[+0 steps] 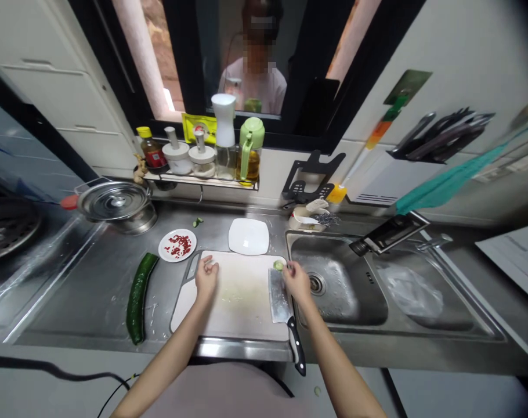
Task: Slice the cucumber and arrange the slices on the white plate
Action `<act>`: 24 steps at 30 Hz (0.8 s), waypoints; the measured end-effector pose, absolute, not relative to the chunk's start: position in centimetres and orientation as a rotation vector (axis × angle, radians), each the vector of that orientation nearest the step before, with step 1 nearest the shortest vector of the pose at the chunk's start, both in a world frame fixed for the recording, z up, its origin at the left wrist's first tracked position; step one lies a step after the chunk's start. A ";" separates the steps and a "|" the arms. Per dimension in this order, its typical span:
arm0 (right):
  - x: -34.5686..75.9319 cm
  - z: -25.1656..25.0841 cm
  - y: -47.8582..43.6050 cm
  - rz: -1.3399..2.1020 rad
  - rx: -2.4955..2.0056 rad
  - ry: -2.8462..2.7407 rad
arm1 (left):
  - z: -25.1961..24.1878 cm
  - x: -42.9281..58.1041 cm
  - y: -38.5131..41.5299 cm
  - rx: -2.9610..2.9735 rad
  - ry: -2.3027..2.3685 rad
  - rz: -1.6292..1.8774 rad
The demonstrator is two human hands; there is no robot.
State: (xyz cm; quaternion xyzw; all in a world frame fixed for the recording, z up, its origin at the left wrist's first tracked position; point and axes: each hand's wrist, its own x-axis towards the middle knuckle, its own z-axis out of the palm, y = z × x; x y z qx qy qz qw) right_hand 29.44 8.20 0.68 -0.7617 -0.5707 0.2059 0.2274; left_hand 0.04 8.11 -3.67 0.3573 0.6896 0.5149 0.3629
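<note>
A white cutting board [242,322] with wet greenish marks lies in front of me. My left hand [206,277] is above its left side, fingers loosely curled and a little apart, with nothing visible in them. At the board's upper right corner, my right hand [297,281] pinches at the edge of a small pale green cucumber piece [278,265]. Just below that piece a cleaver [279,296] rests flat along the board's right side, its black handle sticking out over the front edge. A whole cucumber [139,299] lies on the steel counter to the left.
Behind the board are a white square plate [248,237] and a round plate [170,254] with chopped red bits. A lidded steel pot [136,217] stands back left, below a seasoning rack [190,178]. The sink [342,307] borders the board's right; a green scrap [317,391] lies below the counter.
</note>
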 end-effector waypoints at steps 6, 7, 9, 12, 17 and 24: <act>31.8 0.2 1.4 0.660 -2.184 -1.494 | -3.5 -1.4 1.7 0.815 1.747 1.475; 32.0 0.1 0.9 0.661 -2.207 -1.487 | -3.5 -1.5 1.2 0.805 1.747 1.495; 32.0 0.1 0.5 0.656 -2.245 -1.473 | -3.6 -1.9 0.6 0.788 1.761 1.527; 31.7 0.2 0.5 0.679 -2.282 -1.489 | -3.4 -2.9 0.7 0.791 1.849 1.543; 31.2 0.6 0.7 0.675 -2.272 -1.604 | -1.4 -6.9 2.1 0.870 2.352 1.375; 31.9 0.4 0.2 0.644 -2.250 -1.683 | 0.5 -14.1 4.0 0.843 2.831 0.774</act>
